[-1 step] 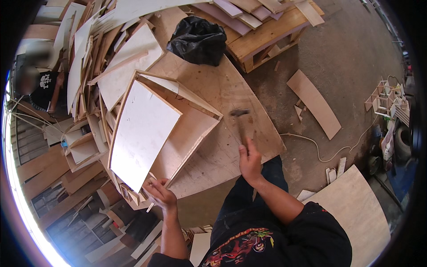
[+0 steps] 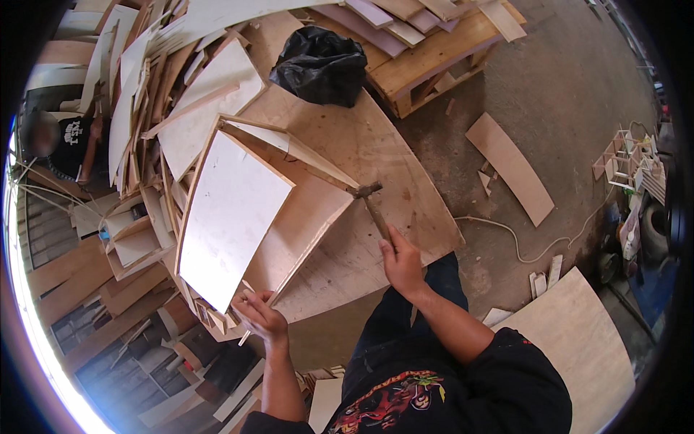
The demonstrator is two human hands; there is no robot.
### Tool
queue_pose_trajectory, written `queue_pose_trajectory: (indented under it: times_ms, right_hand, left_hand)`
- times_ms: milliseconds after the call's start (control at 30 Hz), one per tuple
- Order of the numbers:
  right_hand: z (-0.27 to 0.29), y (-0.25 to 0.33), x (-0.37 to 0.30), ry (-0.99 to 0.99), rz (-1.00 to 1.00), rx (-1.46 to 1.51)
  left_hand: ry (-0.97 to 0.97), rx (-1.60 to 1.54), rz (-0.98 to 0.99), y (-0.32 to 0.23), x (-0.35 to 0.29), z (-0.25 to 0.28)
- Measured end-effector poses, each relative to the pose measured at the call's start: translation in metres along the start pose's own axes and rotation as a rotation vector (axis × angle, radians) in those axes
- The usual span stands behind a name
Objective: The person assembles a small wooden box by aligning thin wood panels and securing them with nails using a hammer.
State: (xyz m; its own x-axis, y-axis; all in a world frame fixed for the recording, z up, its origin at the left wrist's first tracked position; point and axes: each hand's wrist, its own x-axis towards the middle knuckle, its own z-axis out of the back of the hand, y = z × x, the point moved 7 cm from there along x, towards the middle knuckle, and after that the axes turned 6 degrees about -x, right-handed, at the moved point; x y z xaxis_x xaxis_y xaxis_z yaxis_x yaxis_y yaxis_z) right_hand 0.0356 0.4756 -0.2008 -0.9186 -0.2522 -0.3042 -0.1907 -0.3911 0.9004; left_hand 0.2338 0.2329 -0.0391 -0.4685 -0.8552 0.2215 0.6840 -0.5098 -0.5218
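Observation:
A shallow plywood box (image 2: 314, 231) rests at a slant on the worktable, with a white panel (image 2: 235, 220) covering its left part. My left hand (image 2: 262, 316) is closed round the box's near corner, where a thin wooden end sticks out below my fingers. My right hand (image 2: 402, 264) grips a hammer (image 2: 377, 217) by its wooden handle. The hammer's dark head lies right at the box's right corner; whether it touches the wood or a nail there, I cannot tell.
The plywood tabletop (image 2: 405, 217) ends just before my legs. Beyond the box sits a black plastic bag (image 2: 318, 66). Wood offcuts (image 2: 155, 87) pile up at the left, near another person (image 2: 76, 141). A low bench (image 2: 405, 79) holds boards; a cable (image 2: 517, 249) crosses the floor.
My right hand has swung the hammer leftward, from over the tabletop to the box's right corner. My left hand and the box look the same.

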Motion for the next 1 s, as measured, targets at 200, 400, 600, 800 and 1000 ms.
queue_pose_trajectory:
  times_ms: [200, 400, 600, 800, 1000]
  right_hand:
    - [-0.001, -0.005, 0.000, -0.019, -0.025, -0.036]
    - [0.000, 0.002, -0.009, -0.144, 0.065, -0.023]
    - [-0.007, 0.003, -0.012, -0.083, -0.005, 0.047]
    - [-0.025, -0.001, -0.024, -0.100, -0.007, 0.135]
    - [-0.040, -0.008, -0.039, -0.063, -0.080, 0.114]
  left_hand:
    - [0.022, -0.021, -0.014, 0.002, -0.001, 0.000]
    - [-0.002, 0.010, -0.015, 0.001, -0.001, 0.000]
    - [-0.001, 0.041, -0.044, 0.000, -0.001, 0.002]
    - [-0.014, 0.033, -0.029, -0.001, 0.000, 0.002]
    - [-0.012, 0.080, -0.069, 0.004, -0.001, 0.001]
